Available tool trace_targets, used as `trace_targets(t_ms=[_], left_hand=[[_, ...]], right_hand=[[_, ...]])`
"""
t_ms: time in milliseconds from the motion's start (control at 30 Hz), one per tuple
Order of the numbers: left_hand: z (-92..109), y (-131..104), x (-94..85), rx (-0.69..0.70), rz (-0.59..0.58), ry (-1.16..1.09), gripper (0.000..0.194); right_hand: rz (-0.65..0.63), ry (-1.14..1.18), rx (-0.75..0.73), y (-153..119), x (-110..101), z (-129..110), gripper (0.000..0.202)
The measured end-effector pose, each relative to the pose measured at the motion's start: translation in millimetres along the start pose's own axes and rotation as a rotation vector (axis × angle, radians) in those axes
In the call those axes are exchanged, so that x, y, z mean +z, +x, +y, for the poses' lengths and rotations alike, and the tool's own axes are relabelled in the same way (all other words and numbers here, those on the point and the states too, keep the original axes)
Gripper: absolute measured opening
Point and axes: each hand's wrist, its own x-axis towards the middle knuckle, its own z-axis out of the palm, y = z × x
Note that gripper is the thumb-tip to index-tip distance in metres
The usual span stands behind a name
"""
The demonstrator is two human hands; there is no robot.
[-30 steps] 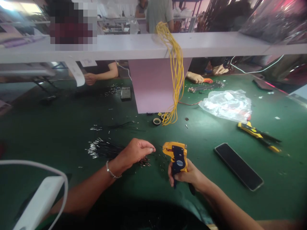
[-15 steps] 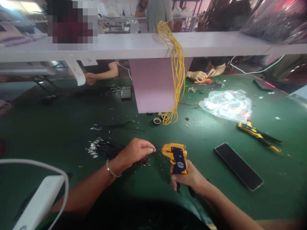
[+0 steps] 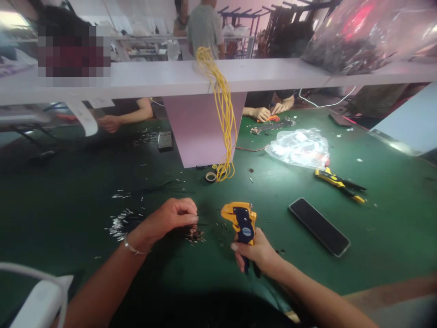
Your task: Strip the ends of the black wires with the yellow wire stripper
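My left hand (image 3: 175, 216) is closed in a pinch above a bundle of black wires. A thin dark wire shows at its fingertips, though most of it is hidden. The bundle's silvery terminal ends (image 3: 119, 224) fan out left of the wrist, and its coppery ends (image 3: 195, 233) lie just below the fingers. Wrapped around the handle of a yellow and dark-blue wire stripper (image 3: 245, 223), my right hand (image 3: 256, 250) holds the tool upright. The stripper's jaws point left toward my left fingertips, with a gap between them.
Right of the stripper lie a phone (image 3: 319, 226) and yellow-black pliers (image 3: 339, 183). Behind them is a clear plastic bag (image 3: 300, 146). Yellow wires (image 3: 225, 118) hang from the shelf (image 3: 266, 75) beside a tape roll (image 3: 210, 177). Co-workers' hands (image 3: 269, 111) are at the far side.
My left hand has drawn back left, widening the gap to the stripper's jaws. My right hand keeps its grip, roughly in place. The whole view has shifted as my head turned.
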Motion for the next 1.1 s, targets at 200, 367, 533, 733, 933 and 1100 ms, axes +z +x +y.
trace_targets(t_ms=[200, 367, 533, 733, 933, 1100], left_hand=[[9.4, -10.5, 7.7, 0.087, -0.041, -0.519, 0.016], [10.0, -9.9, 21.8, 0.134, -0.023, -0.761, 0.021], [-1.0, -0.6, 23.7, 0.061, 0.080, -0.902, 0.025], [-11.1, 5.0, 31.4, -0.063, 0.171, -0.743, 0.030], [-17.2, 3.8, 38.3, -0.126, 0.114, -0.772, 0.032], [-16.4, 0.3, 40.6, -0.134, 0.114, -0.760, 0.031]], right_hand=[[-0.070, 0.004, 0.014, 0.4, 10.1, 5.1, 0.030], [-0.101, 0.001, 0.047, -1.2, 23.9, 4.3, 0.029], [-0.137, -0.116, 0.056, -7.1, 33.8, 0.9, 0.031], [-0.113, -0.375, 0.054, -13.5, 31.5, 1.3, 0.022], [-0.026, -1.167, -0.538, -18.9, 8.4, 7.7, 0.007], [-0.035, -1.342, -0.609, -24.1, 0.1, 3.3, 0.006]])
